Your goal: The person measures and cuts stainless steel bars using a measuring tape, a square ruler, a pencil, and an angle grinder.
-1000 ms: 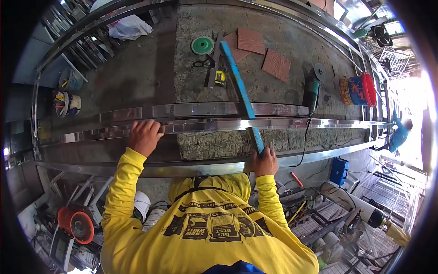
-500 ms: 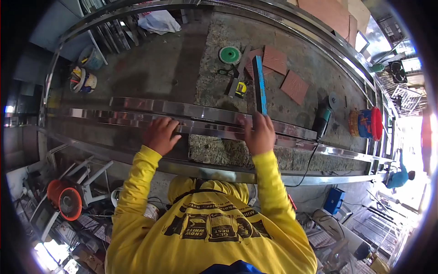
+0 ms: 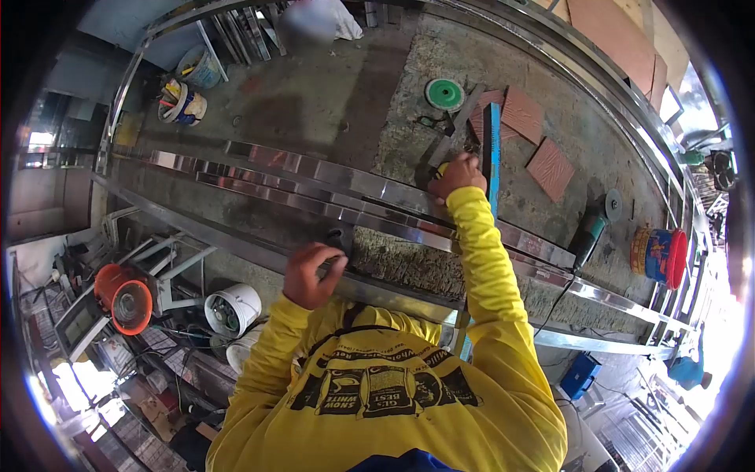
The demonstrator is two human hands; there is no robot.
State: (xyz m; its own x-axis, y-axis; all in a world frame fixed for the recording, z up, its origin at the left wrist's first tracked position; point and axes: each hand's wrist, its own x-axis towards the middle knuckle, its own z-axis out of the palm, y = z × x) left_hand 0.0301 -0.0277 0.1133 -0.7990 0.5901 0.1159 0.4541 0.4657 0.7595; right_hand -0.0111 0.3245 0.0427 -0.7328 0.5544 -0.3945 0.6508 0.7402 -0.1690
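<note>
My right hand (image 3: 458, 179) reaches past the metal bars, its fingers closed round a tape measure (image 3: 442, 168); only a bit of yellow shows beside the fingers. Just right of that hand lies a long blue level (image 3: 492, 149). My left hand (image 3: 311, 274) hovers on the near side of the bars, empty and loosely curled, with a gap between thumb and forefinger. Shiny rectangular metal tubes (image 3: 314, 169) run across in front of me, lying side by side on the work surface.
Beyond the tubes lie a green disc (image 3: 445, 94) and reddish tiles (image 3: 550, 169). An angle grinder (image 3: 590, 236) with a cord rests at right, near a red-rimmed bucket (image 3: 675, 258). A metal frame (image 3: 197, 228) surrounds the work area. An orange fan (image 3: 130, 303) stands at lower left.
My right hand has left the metal tubes and moved forward onto the tape measure. My left hand has lifted off the tubes and drawn back toward my body. The view has shifted.
</note>
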